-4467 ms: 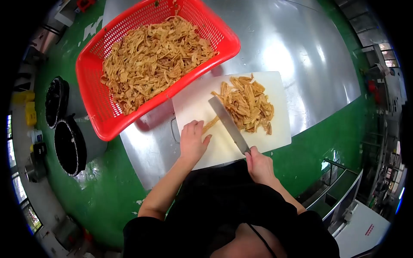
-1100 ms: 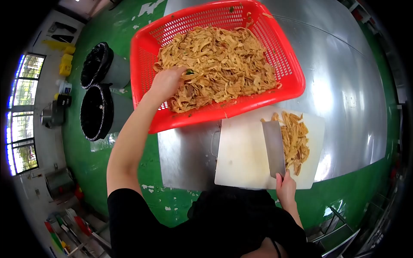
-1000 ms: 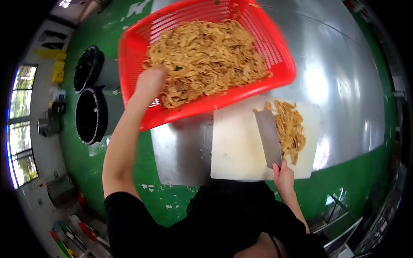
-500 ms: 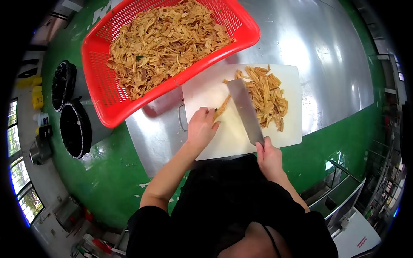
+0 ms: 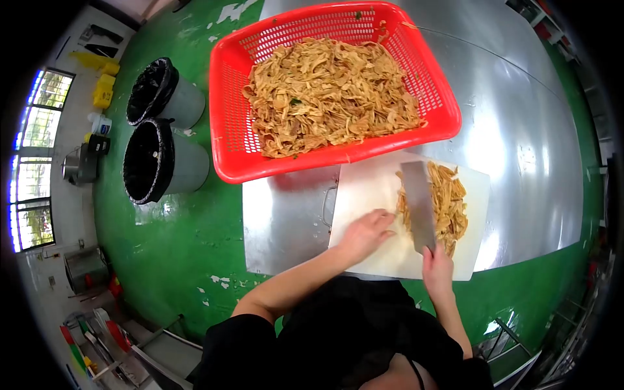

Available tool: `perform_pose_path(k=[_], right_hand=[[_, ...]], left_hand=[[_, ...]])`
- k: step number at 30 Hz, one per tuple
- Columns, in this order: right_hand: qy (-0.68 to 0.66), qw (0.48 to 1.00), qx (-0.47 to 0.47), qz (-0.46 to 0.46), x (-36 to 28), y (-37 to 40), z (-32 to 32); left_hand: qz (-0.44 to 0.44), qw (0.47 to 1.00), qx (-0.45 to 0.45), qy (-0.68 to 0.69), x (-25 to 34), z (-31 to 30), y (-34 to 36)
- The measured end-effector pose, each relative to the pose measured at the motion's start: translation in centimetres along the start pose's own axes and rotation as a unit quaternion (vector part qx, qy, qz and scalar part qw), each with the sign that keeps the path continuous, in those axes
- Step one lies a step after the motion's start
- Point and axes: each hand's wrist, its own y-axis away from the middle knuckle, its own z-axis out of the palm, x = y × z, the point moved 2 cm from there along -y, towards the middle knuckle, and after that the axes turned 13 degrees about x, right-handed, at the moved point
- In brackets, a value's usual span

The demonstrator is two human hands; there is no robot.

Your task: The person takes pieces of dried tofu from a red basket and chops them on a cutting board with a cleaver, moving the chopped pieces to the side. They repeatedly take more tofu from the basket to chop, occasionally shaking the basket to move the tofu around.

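My right hand point(image 5: 439, 270) grips a cleaver point(image 5: 419, 201) by its handle. The broad blade lies across tan, wrinkled food strips point(image 5: 450, 208), which look like bean curd sheet. Most of the pile shows on the blade's right, with a few strips along its left side. Beneath them is a white cutting board point(image 5: 354, 188). My left hand point(image 5: 365, 235) is over the board, left of the blade, fingers slightly bent and thumb apart. Its fingertips are close to the strips on that side, and nothing shows between them.
Beyond the board, a red perforated basket point(image 5: 227, 130) holds a large heap of similar strips. A metal handle point(image 5: 328, 205) shows at the board's left edge. The board lies on a steel table point(image 5: 279, 227). Two grey bins point(image 5: 192, 159) with black liners stand on the green floor at left.
The strip that was at my left fingertips is out of them, and that hand has come nearer the blade. The cleaver now overlaps the pile's left side. The view has shifted and turned.
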Motion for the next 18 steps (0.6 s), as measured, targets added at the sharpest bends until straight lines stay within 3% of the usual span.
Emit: perform_pose_path(k=[4,6,7,8,10,11,14,18], right_hand=[[-0.074,0.997,0.025,0.024,-0.6,2.7,-1.2],[-0.03,0.998,-0.056,0.017,-0.7,3.5,-0.4],[-0.032,0.997,-0.07,0.0,-0.8,3.7,0.2],[-0.035,0.996,-0.083,-0.016,-0.8,3.9,0.8],[-0.021,0.997,-0.074,-0.005,-0.2,4.7,2.1],[-0.014,0.997,-0.071,-0.001,-0.1,4.8,2.5],[0.027,0.997,-0.077,0.011,-0.3,4.8,2.8],[0.024,0.996,-0.079,0.011,-0.7,4.6,2.5]], left_hand=[[-0.014,0.996,0.043,0.071,3.1,-5.6,-5.5],[0.017,0.993,0.09,0.073,0.7,-9.2,-9.6],[-0.092,0.994,0.052,0.042,-0.3,-11.5,-11.8],[-0.147,0.988,0.04,0.012,-2.1,-13.3,-13.9],[-0.198,0.975,0.022,-0.102,-9.1,-14.8,-17.1],[-0.137,0.969,0.036,-0.202,-11.6,-15.4,-18.2],[-0.076,0.943,0.028,-0.322,-16.0,-15.0,-19.6],[-0.119,0.912,-0.001,-0.392,-16.6,-14.1,-20.6]])
